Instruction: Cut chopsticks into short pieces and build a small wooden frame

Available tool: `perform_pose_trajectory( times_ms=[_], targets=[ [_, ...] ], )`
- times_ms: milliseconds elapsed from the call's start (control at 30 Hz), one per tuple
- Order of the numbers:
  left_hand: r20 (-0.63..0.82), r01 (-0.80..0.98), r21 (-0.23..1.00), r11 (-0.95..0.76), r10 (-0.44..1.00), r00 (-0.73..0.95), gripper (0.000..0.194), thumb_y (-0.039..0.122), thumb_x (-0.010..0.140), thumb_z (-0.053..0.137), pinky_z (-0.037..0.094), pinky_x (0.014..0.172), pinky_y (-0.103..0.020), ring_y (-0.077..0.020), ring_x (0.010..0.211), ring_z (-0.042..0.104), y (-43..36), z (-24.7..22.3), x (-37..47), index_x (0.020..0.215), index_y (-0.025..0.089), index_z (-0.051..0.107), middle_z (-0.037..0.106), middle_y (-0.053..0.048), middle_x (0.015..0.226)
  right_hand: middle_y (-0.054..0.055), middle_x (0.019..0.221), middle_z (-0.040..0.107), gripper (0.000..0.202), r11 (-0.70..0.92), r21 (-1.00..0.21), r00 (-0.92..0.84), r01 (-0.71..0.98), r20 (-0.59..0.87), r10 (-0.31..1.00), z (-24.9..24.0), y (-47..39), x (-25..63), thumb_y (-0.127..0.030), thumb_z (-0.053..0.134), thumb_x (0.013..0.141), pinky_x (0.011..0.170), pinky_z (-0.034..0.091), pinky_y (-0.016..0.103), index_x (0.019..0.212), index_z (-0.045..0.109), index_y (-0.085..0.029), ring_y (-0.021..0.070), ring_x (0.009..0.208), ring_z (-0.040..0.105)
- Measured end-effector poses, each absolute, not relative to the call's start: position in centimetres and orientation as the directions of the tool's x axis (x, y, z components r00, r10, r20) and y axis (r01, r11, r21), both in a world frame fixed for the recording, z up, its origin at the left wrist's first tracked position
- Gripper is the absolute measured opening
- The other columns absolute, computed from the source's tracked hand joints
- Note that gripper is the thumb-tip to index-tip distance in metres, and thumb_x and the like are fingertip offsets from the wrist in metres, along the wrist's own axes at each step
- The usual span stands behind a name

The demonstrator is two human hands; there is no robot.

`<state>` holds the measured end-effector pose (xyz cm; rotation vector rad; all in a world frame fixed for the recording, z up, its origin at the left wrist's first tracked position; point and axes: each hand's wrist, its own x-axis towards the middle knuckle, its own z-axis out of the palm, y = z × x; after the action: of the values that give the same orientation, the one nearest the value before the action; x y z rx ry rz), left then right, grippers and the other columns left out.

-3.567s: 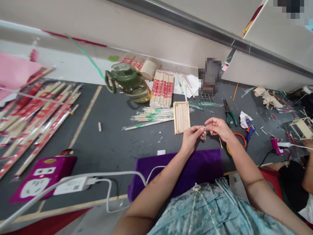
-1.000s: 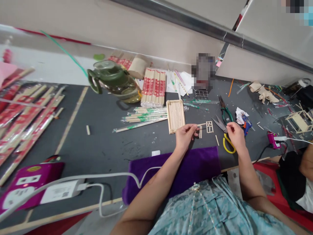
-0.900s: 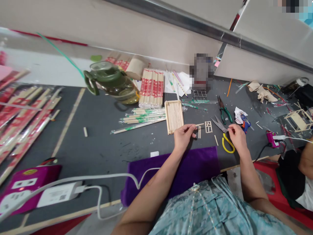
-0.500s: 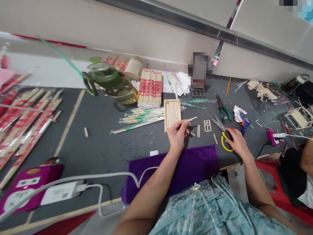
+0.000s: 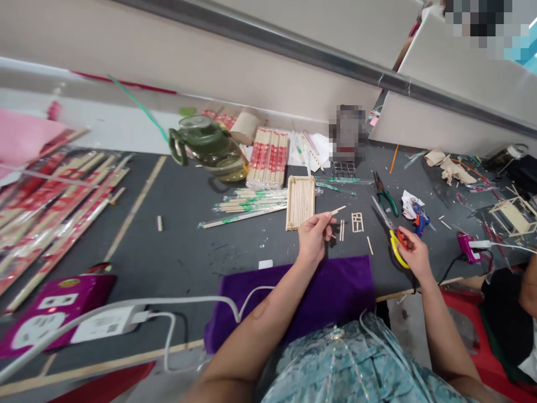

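Note:
My left hand [image 5: 315, 238] pinches a thin wooden stick [image 5: 339, 210] whose end points right, just in front of a rectangular tray made of sticks [image 5: 301, 202]. In my right hand [image 5: 411, 256] is a pair of scissors [image 5: 394, 242] with yellow and red handles, blades closed together and pointing away. Between the hands lie a small stick frame [image 5: 357, 222], two short sticks [image 5: 342, 230] side by side and a single short stick [image 5: 370, 245]. A purple towel [image 5: 344, 280] is spread below my left hand.
Green-handled pliers [image 5: 386, 196] and a blue glue gun [image 5: 420, 219] lie beyond the scissors. A teapot [image 5: 210, 148] and packed chopsticks [image 5: 267, 157] stand at the back. Left are more wrapped chopsticks [image 5: 62, 207] and a purple power strip [image 5: 62, 305]. A stick structure [image 5: 514, 212] and a seated person are at right.
The scissor blades, apart before, have come together, and my right hand has closed more around the handles. My left hand keeps the stick. The whole view has shifted slightly.

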<state>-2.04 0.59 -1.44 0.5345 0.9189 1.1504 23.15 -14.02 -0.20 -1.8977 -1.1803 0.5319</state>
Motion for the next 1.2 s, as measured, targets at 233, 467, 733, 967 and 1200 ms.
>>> perform_pose_trajectory(
  times_ms=[233,467,733,967,1200],
  targets=[
    [-0.354,-0.610,0.675,0.416,0.907,0.227,0.037,0.041,0.060,0.089,0.030,0.035,-0.014,-0.0015,0.040,0.043,1.1,1.5,-0.9,0.074,0.014,0.069,0.069,0.001,0.066,-0.005,0.078,0.058,0.056,-0.218,-0.974,0.422,0.060,-0.173,0.890,2.1,-12.3,17.1,-0.034,0.076,0.072,0.039,0.036,0.022,0.126,0.061,-0.027,0.0074,0.045,0.042],
    [-0.268,-0.682,0.650,0.337,0.940,0.209,0.039,0.043,0.060,0.090,0.029,0.035,-0.015,-0.0019,0.042,0.043,2.3,4.2,0.4,0.074,0.014,0.068,0.070,0.001,0.068,0.003,0.099,0.061,0.054,-0.049,-0.989,0.208,0.142,-0.019,0.978,2.4,-7.8,15.7,-0.045,0.072,0.080,0.065,0.053,0.029,0.130,0.054,-0.031,0.0163,0.077,0.060],
    [-0.243,-0.649,0.703,0.291,0.956,0.164,0.036,0.043,0.062,0.089,0.031,0.034,-0.016,-0.0027,0.040,0.043,1.1,3.4,-0.5,0.073,0.015,0.071,0.071,-0.001,0.069,0.002,0.097,0.057,0.069,-0.006,-0.987,0.056,0.158,0.003,0.998,-0.2,-6.2,14.2,-0.071,0.072,0.076,0.063,0.046,0.026,0.128,0.052,-0.032,0.0149,0.073,0.051],
    [-0.194,-0.596,0.757,0.268,0.963,0.187,0.031,0.045,0.069,0.085,0.035,0.035,-0.019,-0.0052,0.039,0.045,0.3,3.8,-0.4,0.069,0.016,0.072,0.071,-0.002,0.066,0.005,0.100,0.058,0.078,0.016,-0.979,0.042,0.205,0.026,0.999,1.4,-6.8,13.4,-0.081,0.066,0.074,0.063,0.045,0.029,0.131,0.053,-0.030,0.0161,0.073,0.049],
    [-0.180,-0.602,0.760,0.247,0.969,0.170,0.027,0.042,0.068,0.085,0.036,0.035,-0.020,-0.0062,0.039,0.047,0.1,3.9,-0.3,0.071,0.017,0.075,0.070,-0.002,0.063,0.006,0.100,0.058,0.083,0.002,-0.976,0.051,0.219,0.013,0.999,1.3,-7.0,13.7,-0.085,0.066,0.071,0.064,0.045,0.030,0.132,0.056,-0.029,0.0175,0.074,0.049]
  ],
)
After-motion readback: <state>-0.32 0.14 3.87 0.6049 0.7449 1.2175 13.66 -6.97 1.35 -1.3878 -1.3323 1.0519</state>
